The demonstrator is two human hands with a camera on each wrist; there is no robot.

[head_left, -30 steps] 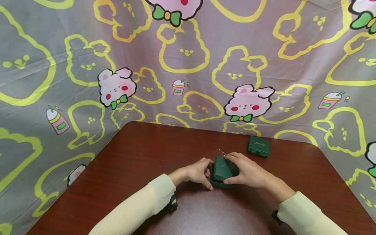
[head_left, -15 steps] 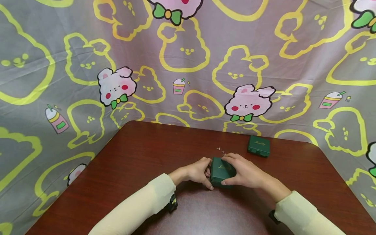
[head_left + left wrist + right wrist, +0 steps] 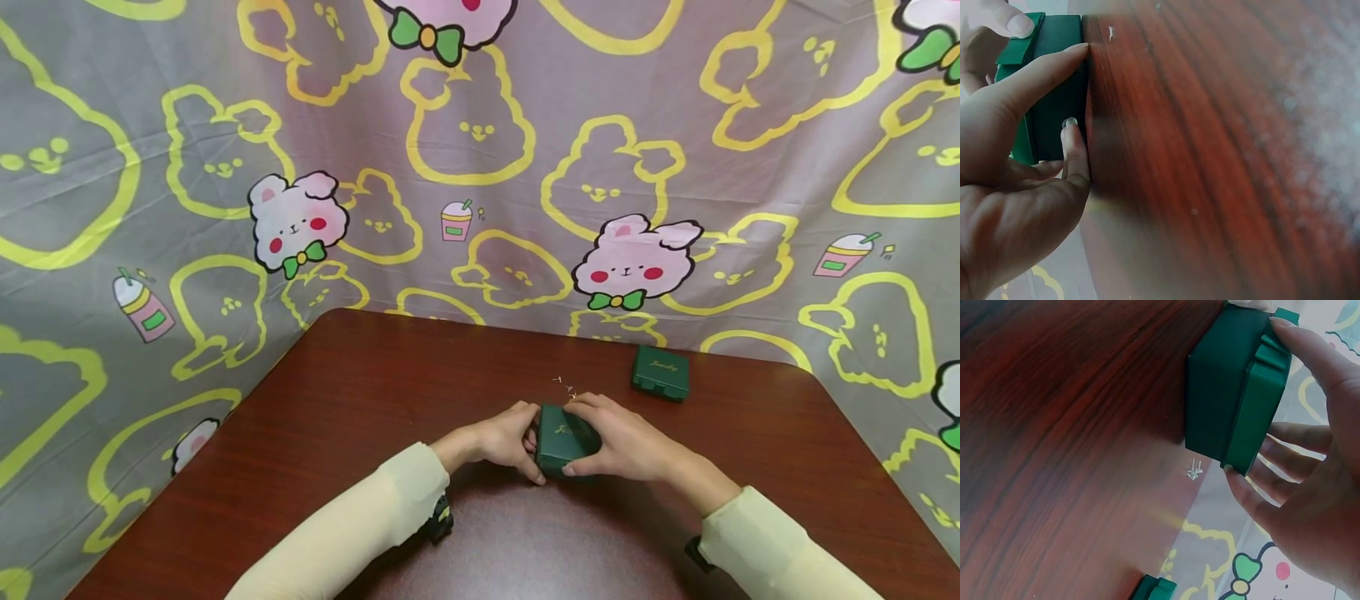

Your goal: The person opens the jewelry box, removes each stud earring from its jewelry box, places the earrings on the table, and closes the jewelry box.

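A green jewelry box (image 3: 558, 446) with gold lettering on its lid stands on the table between both hands. My left hand (image 3: 495, 437) holds the lower part from the left, thumb at the front; in the left wrist view the thumb and fingers (image 3: 1075, 150) lie along the dark green base (image 3: 1060, 100). From above and right, my right hand (image 3: 630, 437) grips the lid (image 3: 1257, 419), thumb on the near edge and fingertips on the far edge. The lid sits down over the base. The palm side of the right hand stays off the lid.
Several small silvery pieces, like ear studs (image 3: 1194, 470), lie on the table just behind the box. Farther back on the right is a second green piece (image 3: 660, 373) with the same gold lettering. A printed cloth (image 3: 510, 283) rises along the table's back and left edges.
The lid was tilted and raised a second ago; my right hand has lowered it onto the base, where it lies level. My left hand has stayed in place.
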